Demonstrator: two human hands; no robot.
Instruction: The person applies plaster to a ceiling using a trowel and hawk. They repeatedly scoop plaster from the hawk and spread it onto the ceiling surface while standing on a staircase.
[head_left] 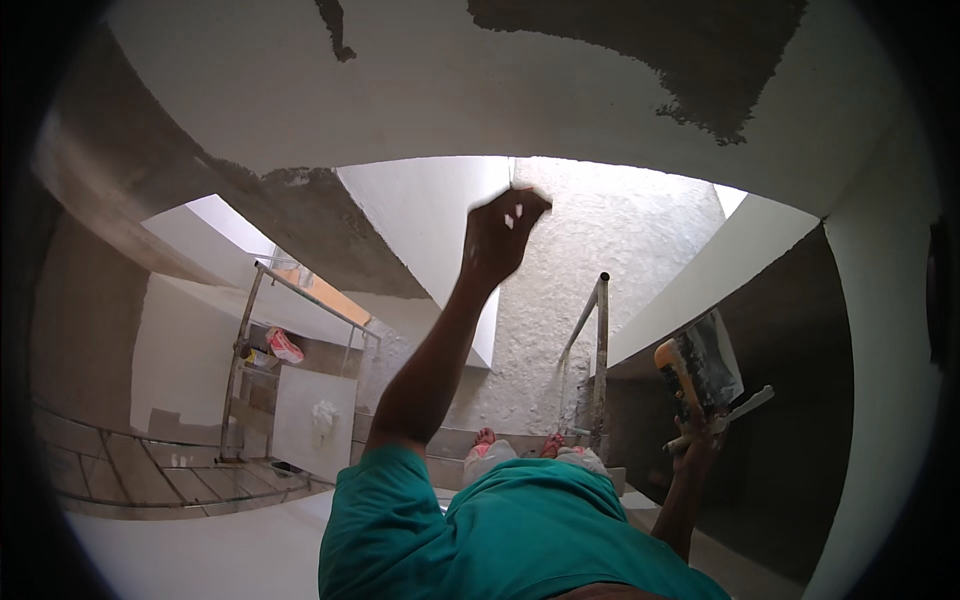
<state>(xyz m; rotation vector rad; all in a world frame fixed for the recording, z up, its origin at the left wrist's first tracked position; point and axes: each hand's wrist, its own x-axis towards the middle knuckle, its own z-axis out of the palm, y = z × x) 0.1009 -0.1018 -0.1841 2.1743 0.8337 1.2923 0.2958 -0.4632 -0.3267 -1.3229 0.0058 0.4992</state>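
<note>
My left hand (505, 235) is raised near the lower edge of the pale, patch-plastered overhead surface (630, 120); its fingers are curled together, and whether they hold anything small is unclear. My right hand (692, 440), low at the right, grips plastering tools: a broad steel blade (715, 355) with an orange-tan handle (670, 365) and a narrower tool with a light shaft (745, 405) crossing below it.
My feet (485, 438) stand on a narrow plank beside a metal scaffold post (602, 350). A scaffold frame (247, 330) at left holds a pink-and-white bag (285, 345) and a white board (312, 390) with a lump of paste. Walls (850, 380) enclose the space.
</note>
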